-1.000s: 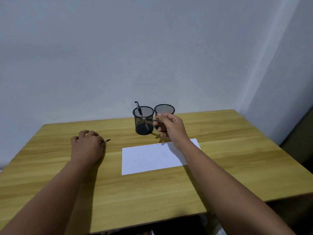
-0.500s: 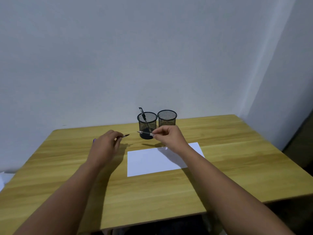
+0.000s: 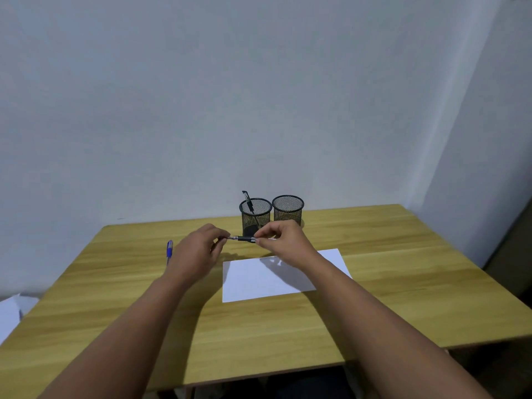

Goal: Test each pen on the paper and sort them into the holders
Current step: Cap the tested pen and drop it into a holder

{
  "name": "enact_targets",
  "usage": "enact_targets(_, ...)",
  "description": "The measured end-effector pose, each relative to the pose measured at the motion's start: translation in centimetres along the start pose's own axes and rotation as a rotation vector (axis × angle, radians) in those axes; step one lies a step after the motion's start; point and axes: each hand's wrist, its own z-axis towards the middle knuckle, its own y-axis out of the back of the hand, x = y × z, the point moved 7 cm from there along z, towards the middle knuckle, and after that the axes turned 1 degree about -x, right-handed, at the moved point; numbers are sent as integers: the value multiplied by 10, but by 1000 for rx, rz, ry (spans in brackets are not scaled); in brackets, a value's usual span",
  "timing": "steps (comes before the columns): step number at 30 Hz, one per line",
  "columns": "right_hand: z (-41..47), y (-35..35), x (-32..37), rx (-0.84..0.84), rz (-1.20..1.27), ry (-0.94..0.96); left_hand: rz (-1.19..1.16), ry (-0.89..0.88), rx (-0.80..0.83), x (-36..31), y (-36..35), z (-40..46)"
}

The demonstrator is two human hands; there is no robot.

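Note:
Both my hands hold one black pen (image 3: 243, 239) level above the table, just in front of the left mesh holder (image 3: 255, 216). My left hand (image 3: 198, 253) pinches its left end and my right hand (image 3: 283, 240) grips its right end. A black pen (image 3: 248, 201) stands tilted in the left holder. The right mesh holder (image 3: 288, 210) beside it shows nothing inside. A white sheet of paper (image 3: 273, 276) lies below my right hand. A blue pen (image 3: 169, 250) lies on the table to the left of my left hand.
The wooden table (image 3: 403, 283) meets a white wall at the back. White paper or cloth (image 3: 8, 315) lies off the table's left edge. The table's front edge runs below my forearms.
My left hand has moved right from the table's left part, and my right hand has come back from the holders. The two hands now meet on the black pen. The blue pen is uncovered.

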Motion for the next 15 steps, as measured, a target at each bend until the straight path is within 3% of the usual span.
enact_targets(3, -2, 0, 3, 13, 17, -13, -38, 4, 52, -5, -4, 1)
enact_targets(9, -9, 2, -3, 130, 383, -257, -558, 295, 194, -10, -4, 13)
enact_targets(15, -1, 3, 5, 121, 453, -275, -574, 318, 240, -13, 4, 31)
